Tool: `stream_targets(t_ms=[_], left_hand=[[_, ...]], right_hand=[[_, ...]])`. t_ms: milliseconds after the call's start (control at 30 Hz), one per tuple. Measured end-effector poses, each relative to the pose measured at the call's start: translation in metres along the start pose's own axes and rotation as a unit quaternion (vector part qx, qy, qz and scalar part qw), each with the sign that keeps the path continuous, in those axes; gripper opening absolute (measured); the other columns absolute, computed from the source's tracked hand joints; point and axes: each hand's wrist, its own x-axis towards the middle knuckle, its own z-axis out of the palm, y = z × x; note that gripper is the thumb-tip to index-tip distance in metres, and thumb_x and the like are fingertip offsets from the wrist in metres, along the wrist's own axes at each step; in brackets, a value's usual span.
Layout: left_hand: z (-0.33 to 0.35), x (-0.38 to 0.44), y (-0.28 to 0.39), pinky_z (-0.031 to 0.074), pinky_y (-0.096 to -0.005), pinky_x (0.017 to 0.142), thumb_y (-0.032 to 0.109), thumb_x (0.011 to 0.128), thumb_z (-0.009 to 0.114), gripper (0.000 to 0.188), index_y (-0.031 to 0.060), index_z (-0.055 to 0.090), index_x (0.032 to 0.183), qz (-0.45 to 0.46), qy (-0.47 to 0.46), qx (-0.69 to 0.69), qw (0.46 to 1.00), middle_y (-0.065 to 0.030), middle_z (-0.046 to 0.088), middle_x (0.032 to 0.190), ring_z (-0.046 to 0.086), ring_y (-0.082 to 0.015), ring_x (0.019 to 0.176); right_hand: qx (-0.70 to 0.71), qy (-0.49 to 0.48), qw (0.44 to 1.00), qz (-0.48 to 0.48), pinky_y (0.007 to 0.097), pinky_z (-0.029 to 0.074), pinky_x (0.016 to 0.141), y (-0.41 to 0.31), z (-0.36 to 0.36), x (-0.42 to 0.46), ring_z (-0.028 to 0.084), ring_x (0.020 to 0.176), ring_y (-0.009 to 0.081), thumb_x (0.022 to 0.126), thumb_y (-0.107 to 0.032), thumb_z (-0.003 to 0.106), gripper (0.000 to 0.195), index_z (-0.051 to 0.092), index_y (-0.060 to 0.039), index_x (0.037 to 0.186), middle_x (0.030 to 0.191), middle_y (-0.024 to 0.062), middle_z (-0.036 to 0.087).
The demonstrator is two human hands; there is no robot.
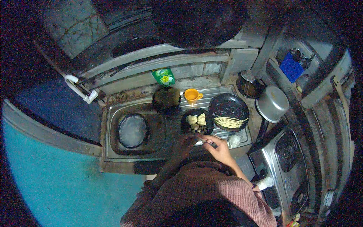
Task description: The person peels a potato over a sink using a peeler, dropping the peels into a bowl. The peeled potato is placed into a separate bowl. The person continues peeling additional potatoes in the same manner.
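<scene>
My right hand (pixel 219 148) is closed around the dark handle of a knife (pixel 211 143), just below a black plate. My left hand (pixel 190 141) lies in deep shadow beside it; its fingers and anything in them are too dark to make out. Pale peeled pieces (pixel 196 119) and smaller bits lie in the black plate (pixel 210 129). Long, thin, yellow-green beans (pixel 231 122) rest in a larger black dish (pixel 229 104) to the right. Near my right hand is a crumpled clear plastic bag (pixel 234 141).
A steel sink (pixel 160 147) on the left holds a basin of cloudy liquid (pixel 132 130). An orange mug (pixel 192 96), a dark round vessel (pixel 166 100) and a green pouch (pixel 163 76) are at the back. An aluminium pot (pixel 272 103) and a gas stove (pixel 292 167) are on the right.
</scene>
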Motion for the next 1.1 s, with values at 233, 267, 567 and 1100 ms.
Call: stream_targets(t_ms=[233,267,567,1100], left_hand=[[-0.003,0.002,0.004,0.047,-0.0333,0.084,0.007,0.086,0.059,0.014,0.0039,0.063,0.099,0.046,-0.053,0.018,0.997,-0.0075,0.065,0.1,0.061,-0.0185,0.093],[-0.005,0.002,0.003,0.047,-0.0332,0.084,0.007,0.085,0.06,0.014,0.004,0.063,0.099,0.052,-0.053,0.03,0.997,-0.0071,0.065,0.098,0.061,-0.0186,0.091],[0.0,-0.006,0.032,0.047,-0.0312,0.081,0.013,0.089,0.055,0.017,0.0049,0.061,0.103,-0.064,-0.016,0.003,0.998,-0.0057,0.064,0.098,0.059,-0.0157,0.09],[-0.005,0.005,-0.03,0.045,-0.0317,0.084,0.007,0.084,0.062,0.019,0.0061,0.056,0.102,0.004,0.015,-0.011,1.0,-0.0033,0.06,0.096,0.057,-0.0155,0.091]], right_hand=[[0.15,-0.041,0.982,0.106,0.0239,0.046,0.072,0.024,0.006,-0.002,0.058,0.074,0.0084,0.085,-0.009,0.062,0.01,0.066,-0.0007,0.088,0.078,0.0016,0.065],[0.165,-0.049,0.979,0.114,0.0235,0.045,0.073,0.025,0.006,-0.001,0.058,0.074,0.0083,0.083,-0.008,0.063,0.008,0.066,-0.001,0.086,0.078,0.0013,0.065],[0.185,-0.012,0.979,0.081,0.023,0.045,0.074,0.034,0.013,0.001,0.057,0.076,0.0076,0.077,0.0,0.065,0.008,0.064,-0.0018,0.085,0.08,-0.0007,0.064],[0.09,-0.015,0.993,0.071,0.022,0.045,0.068,0.04,0.014,0.007,0.056,0.069,0.0069,0.073,-0.003,0.07,0.007,0.063,-0.0016,0.076,0.074,0.0004,0.064]])
